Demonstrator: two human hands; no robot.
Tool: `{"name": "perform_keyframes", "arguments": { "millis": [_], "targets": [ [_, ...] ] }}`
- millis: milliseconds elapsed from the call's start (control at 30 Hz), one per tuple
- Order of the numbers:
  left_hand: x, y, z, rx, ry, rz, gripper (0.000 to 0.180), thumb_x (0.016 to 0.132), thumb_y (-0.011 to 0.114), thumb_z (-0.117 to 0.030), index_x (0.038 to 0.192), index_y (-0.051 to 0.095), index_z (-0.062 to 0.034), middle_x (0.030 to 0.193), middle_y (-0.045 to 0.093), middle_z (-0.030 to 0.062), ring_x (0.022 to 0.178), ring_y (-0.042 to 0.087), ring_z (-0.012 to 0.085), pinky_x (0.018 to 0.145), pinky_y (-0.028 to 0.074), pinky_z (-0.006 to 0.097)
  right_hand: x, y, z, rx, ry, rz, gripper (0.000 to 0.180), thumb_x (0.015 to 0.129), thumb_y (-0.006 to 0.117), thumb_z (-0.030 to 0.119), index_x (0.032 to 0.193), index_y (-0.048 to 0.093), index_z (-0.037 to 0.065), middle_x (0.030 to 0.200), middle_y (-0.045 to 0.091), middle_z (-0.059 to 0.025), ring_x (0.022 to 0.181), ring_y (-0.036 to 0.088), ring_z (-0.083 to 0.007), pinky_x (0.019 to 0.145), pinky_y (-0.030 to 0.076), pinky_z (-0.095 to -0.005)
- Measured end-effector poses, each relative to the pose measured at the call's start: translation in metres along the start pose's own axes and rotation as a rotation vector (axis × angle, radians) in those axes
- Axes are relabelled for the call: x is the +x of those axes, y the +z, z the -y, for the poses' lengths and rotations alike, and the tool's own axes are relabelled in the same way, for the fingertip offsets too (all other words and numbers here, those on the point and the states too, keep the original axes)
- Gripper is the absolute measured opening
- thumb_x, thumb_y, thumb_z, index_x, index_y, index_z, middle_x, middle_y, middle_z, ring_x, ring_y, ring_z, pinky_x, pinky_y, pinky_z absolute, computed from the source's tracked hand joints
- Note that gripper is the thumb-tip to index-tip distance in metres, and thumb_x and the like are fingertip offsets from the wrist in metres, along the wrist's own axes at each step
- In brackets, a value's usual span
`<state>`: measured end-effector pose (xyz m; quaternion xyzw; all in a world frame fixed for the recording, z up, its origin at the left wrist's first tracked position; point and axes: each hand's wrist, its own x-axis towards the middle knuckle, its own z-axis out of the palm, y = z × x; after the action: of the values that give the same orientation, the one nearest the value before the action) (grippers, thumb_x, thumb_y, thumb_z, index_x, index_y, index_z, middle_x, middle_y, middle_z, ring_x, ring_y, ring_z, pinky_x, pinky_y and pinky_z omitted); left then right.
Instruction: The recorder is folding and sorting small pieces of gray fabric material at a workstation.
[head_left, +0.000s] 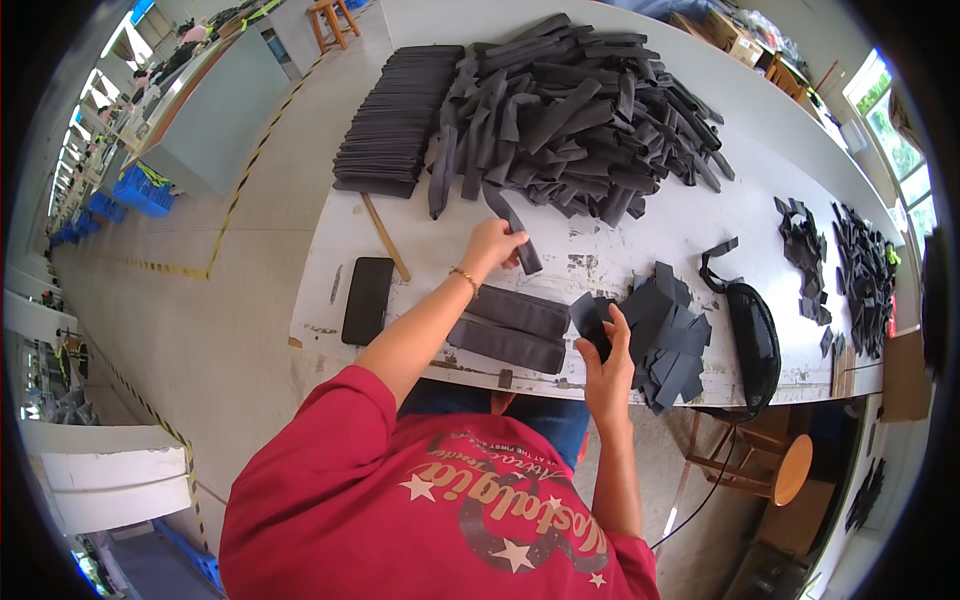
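Note:
My left hand (492, 247) is closed on one end of a dark grey fabric strip (512, 222), which slants up toward the big heap of loose strips (580, 110). Low over the front of the table, my right hand (608, 368) pinches a small black flat piece (590, 322). Right beside it lies a loose pile of similar black rectangular pieces (665, 335). Between my arms, two flat dark strips (510, 345) rest side by side near the table's front edge. Strips in a neat overlapping row (400, 120) stand left of the heap.
A black phone (367, 300) and a thin wooden stick (386, 238) lie at the left of the white table (440, 235). At right are a black mesh-like case (752, 345) with a strap, and more dark pieces (862, 275). A wooden stool (790, 468) stands below the right edge.

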<state>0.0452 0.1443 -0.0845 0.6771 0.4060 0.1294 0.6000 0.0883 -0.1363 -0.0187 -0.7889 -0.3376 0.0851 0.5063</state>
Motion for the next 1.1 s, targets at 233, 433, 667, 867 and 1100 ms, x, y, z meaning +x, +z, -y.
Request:
{"name": "perform_keyframes", "arguments": {
  "millis": [233, 433, 667, 867, 1100],
  "targets": [
    [-0.055, 0.001, -0.014, -0.855, 0.039, 0.267, 0.021, 0.094, 0.059, -0.011, 0.108, 0.061, 0.0058, 0.1, 0.068, 0.0168, 0.086, 0.07, 0.0276, 0.079, 0.059, 0.039, 0.007, -0.002, 0.02, 0.145, -0.055, 0.193, 0.042, 0.084, 0.072, 0.009, 0.123, 0.06, 0.001, 0.123, 0.056, -0.014, 0.104, 0.058, -0.0251, 0.088, 0.047, -0.0348],
    [-0.093, 0.005, -0.022, -1.019, -0.019, 0.376, 0.029, 0.096, 0.056, -0.009, 0.122, 0.059, 0.0039, 0.116, 0.065, 0.0106, 0.102, 0.064, 0.018, 0.09, 0.053, 0.032, 0.021, 0.021, 0.033, 0.006, -0.202, 0.203, 0.048, 0.077, 0.076, 0.006, 0.122, 0.061, 0.003, 0.135, 0.045, -0.0103, 0.094, 0.055, -0.0226, 0.08, 0.048, -0.0341],
    [-0.091, 0.007, -0.014, -0.944, -0.124, 0.205, 0.019, 0.096, 0.058, -0.013, 0.109, 0.062, 0.0009, 0.102, 0.068, 0.009, 0.095, 0.067, 0.019, 0.085, 0.055, 0.033, 0.019, 0.009, 0.039, -0.012, -0.233, 0.159, 0.049, 0.077, 0.077, 0.007, 0.123, 0.062, 0.003, 0.12, 0.049, -0.0118, 0.094, 0.056, -0.0252, 0.078, 0.049, -0.035],
    [-0.084, 0.001, -0.015, -1.163, -0.162, 0.336, 0.023, 0.097, 0.055, -0.014, 0.107, 0.059, 0.0068, 0.103, 0.067, 0.0185, 0.095, 0.068, 0.0292, 0.089, 0.058, 0.042, 0.022, -0.013, 0.034, -0.053, -0.199, 0.098, 0.04, 0.076, 0.075, 0.002, 0.116, 0.067, 0.003, 0.104, 0.053, -0.0091, 0.09, 0.054, -0.0222, 0.079, 0.046, -0.0324],
    [-0.09, 0.006, -0.026, -1.088, -0.117, 0.367, 0.026, 0.098, 0.052, -0.012, 0.112, 0.056, 0.0087, 0.112, 0.065, 0.0219, 0.102, 0.066, 0.0301, 0.09, 0.057, 0.042, 0.028, -0.009, 0.035, -0.278, -0.433, 0.007, 0.028, 0.077, 0.073, 0.006, 0.105, 0.072, 0.009, 0.094, 0.056, -0.0062, 0.085, 0.054, -0.0248, 0.075, 0.042, -0.0376]
  ]
}}
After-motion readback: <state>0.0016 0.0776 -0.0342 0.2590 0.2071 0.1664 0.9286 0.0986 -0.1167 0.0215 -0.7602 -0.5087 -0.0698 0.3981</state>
